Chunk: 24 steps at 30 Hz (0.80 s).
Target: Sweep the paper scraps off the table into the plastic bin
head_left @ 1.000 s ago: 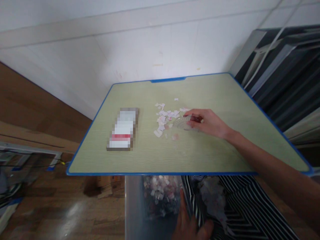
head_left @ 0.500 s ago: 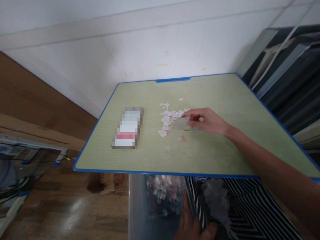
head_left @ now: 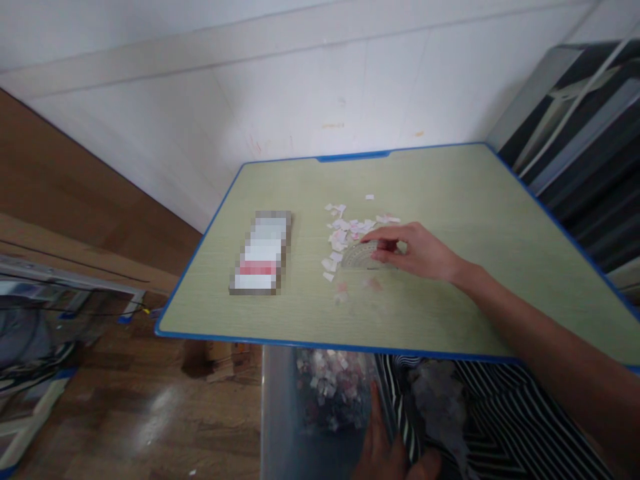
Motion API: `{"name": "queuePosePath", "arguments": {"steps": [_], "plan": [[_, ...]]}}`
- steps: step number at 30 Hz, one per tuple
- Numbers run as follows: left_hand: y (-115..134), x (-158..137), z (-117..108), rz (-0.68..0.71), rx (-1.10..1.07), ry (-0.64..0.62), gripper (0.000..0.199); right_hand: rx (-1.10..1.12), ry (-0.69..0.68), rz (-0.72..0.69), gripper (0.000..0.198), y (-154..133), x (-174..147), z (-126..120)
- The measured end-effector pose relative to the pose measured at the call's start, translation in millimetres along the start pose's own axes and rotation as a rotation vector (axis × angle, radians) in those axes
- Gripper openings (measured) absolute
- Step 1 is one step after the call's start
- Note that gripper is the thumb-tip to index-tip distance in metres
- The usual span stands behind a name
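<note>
My right hand [head_left: 403, 250] pinches a clear half-round protractor [head_left: 359, 256] between thumb and fingers. It holds the protractor low over the green tabletop [head_left: 450, 187], beside a loose heap of small white and pinkish paper scraps [head_left: 340, 233]. Blurred pinkish scraps [head_left: 373, 285] show on the near side of the protractor. Below the table's front edge, my left hand [head_left: 383, 447] grips the side of a clear plastic bin [head_left: 280, 413], its index finger stretched along the rim. Many similar scraps [head_left: 333, 377] lie inside the bin. Part of my left hand is cut off by the frame.
A phone [head_left: 263, 253] with a pixelated screen lies left of the heap. One scrap [head_left: 369, 197] lies apart behind it. A white wall [head_left: 300, 100] rises behind the blue-edged table. Striped cloth [head_left: 505, 413] covers my lap, and dark folded items [head_left: 590, 127] stand at the right.
My right hand has drawn the protractor slightly toward the table's front edge, and blurred scraps have shifted near it. The left hand stays at the bin. The whole view has shifted a little.
</note>
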State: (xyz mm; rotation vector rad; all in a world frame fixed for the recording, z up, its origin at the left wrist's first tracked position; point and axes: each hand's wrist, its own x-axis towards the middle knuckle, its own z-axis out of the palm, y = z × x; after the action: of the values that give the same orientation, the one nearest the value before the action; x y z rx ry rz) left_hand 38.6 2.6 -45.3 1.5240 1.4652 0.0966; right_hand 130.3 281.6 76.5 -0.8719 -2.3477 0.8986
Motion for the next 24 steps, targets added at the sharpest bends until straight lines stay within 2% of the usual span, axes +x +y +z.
{"name": "queuePosePath", "arguments": {"steps": [1, 3, 5, 7, 11, 15, 19, 21, 24], "plan": [[3, 1, 1, -0.089, 0.009, 0.029, 0.079, -0.010, -0.015, -0.007, 0.029, -1, 0, 1], [4, 1, -1, -0.099, 0.009, 0.027, 0.082, -0.016, -0.064, -0.030, 0.027, -5, 0, 4], [-2, -1, -5, 0.077, -0.041, -0.067, 0.083, -0.007, -0.095, -0.049, 0.027, -8, 0, 7], [-8, -3, -11, 0.117, -0.066, -0.083, 0.085, -0.015, -0.066, -0.050, 0.028, -10, 1, 9], [-9, -3, -17, 0.054, -0.119, -0.108, 0.082, -0.084, 0.017, -0.021, 0.030, -9, 4, 12], [-7, -3, -15, 0.018, -0.118, -0.128, 0.077, -0.058, -0.066, -0.061, 0.028, -9, 3, 10], [-14, -5, -11, 0.089, -0.080, -0.071, 0.084, -0.029, -0.068, -0.077, 0.029, -11, 1, 9], [-11, -5, -14, 0.060, -0.144, -0.090, 0.085, -0.043, -0.040, -0.061, 0.030, -11, 2, 11], [8, -4, -27, -0.101, -0.270, -0.196, 0.080, -0.102, -0.011, -0.044, 0.030, -11, 4, 15]]}}
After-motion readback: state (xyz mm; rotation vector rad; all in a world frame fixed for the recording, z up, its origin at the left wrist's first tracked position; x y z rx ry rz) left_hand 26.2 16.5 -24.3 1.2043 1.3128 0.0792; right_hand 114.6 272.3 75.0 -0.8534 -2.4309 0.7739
